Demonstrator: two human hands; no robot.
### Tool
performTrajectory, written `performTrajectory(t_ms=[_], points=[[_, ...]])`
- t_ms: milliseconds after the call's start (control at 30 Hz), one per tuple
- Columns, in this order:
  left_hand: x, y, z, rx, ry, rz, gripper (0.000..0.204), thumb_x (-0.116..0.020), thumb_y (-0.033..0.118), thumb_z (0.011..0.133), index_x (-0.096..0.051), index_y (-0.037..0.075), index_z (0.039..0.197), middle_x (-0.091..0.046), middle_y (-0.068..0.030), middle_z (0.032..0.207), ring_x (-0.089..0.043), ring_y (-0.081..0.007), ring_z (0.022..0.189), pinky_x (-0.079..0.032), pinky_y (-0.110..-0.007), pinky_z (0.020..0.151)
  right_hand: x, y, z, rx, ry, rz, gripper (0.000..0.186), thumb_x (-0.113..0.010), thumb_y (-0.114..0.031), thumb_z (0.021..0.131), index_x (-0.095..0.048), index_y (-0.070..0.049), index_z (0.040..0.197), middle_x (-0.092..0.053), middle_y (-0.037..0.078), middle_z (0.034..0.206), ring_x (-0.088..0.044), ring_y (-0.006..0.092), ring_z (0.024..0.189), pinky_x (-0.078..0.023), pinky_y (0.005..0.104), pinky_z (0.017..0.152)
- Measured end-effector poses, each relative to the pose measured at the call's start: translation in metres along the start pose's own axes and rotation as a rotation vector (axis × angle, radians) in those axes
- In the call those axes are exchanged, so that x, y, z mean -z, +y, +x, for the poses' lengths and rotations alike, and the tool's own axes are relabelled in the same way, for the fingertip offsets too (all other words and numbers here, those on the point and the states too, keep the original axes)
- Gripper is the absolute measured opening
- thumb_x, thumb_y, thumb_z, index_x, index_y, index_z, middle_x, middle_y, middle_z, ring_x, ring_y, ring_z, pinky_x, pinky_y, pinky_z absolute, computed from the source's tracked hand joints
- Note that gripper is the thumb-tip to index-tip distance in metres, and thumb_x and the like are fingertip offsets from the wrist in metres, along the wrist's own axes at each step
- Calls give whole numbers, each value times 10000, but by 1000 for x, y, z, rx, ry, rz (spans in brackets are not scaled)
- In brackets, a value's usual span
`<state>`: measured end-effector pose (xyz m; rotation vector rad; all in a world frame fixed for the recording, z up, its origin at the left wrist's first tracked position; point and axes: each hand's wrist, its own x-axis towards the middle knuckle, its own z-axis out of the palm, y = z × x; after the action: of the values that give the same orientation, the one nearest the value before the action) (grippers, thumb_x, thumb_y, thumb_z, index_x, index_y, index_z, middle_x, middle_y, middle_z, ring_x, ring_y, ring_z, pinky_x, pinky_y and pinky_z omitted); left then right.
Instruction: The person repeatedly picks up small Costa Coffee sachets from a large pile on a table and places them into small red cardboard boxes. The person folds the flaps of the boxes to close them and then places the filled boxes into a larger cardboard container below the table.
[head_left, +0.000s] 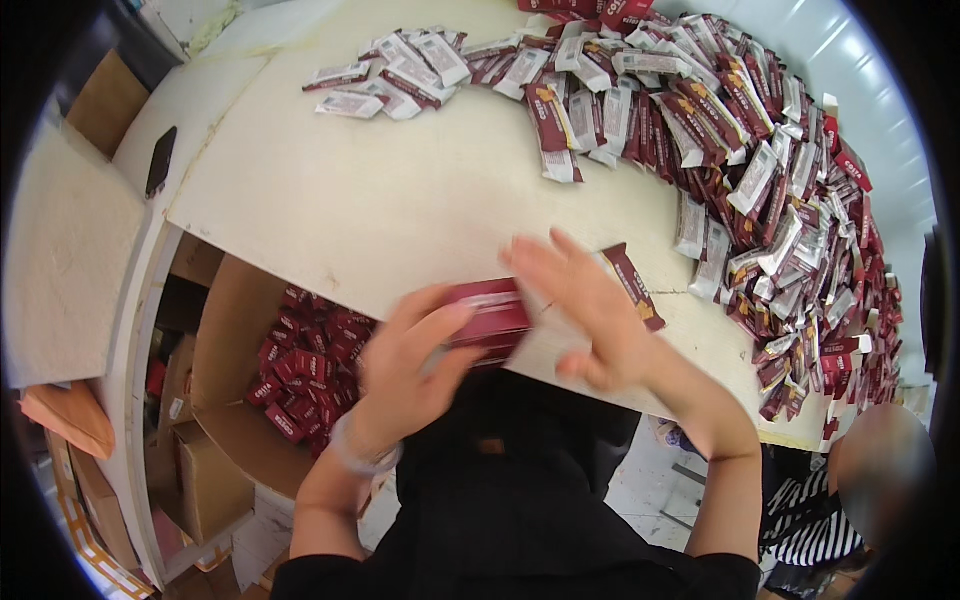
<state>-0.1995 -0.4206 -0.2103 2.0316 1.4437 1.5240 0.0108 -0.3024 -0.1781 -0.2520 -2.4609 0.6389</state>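
My left hand (408,362) is closed around a small dark red carton (489,318), holding it over the table's near edge. Beside it, to the right, my right hand (585,305) is spread and slightly blurred, its fingers apart from the carton and nothing in them. Just past that hand a dark red snack packet (635,287) lies on the cream tabletop (400,190), partly covered by the fingers. I cannot tell from here what the carton contains.
A large heap of red and silver snack packets (700,110) curves along the far and right side. A smaller cluster (400,72) lies far left. Below the table's left edge, a cardboard box (235,330) holds many red cartons (305,365). A phone (161,160) lies left; another person (815,515) sits at right.
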Motion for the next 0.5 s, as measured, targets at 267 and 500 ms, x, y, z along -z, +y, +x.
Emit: performTrajectory(t_ms=[267, 500], points=[[139, -20, 36, 335, -359, 718, 378, -801, 120, 703, -673, 64, 1054, -613, -170, 1180, -635, -350, 997, -535, -402, 821, -7, 189, 95, -677, -2, -811, 712, -694, -310, 833, -379, -58, 1419, -562, 228, 1177, -575, 398, 1019, -514, 447, 821], [22, -172, 319, -133, -275, 439, 364, -700, 136, 832, -621, 25, 1169, -666, -113, 1125, -647, -234, 1019, -525, -335, 827, -3, 135, 73, -658, -183, -713, 741, -731, -288, 774, -400, -101, 1409, -494, 186, 1153, -523, 353, 1011, -535, 444, 736]])
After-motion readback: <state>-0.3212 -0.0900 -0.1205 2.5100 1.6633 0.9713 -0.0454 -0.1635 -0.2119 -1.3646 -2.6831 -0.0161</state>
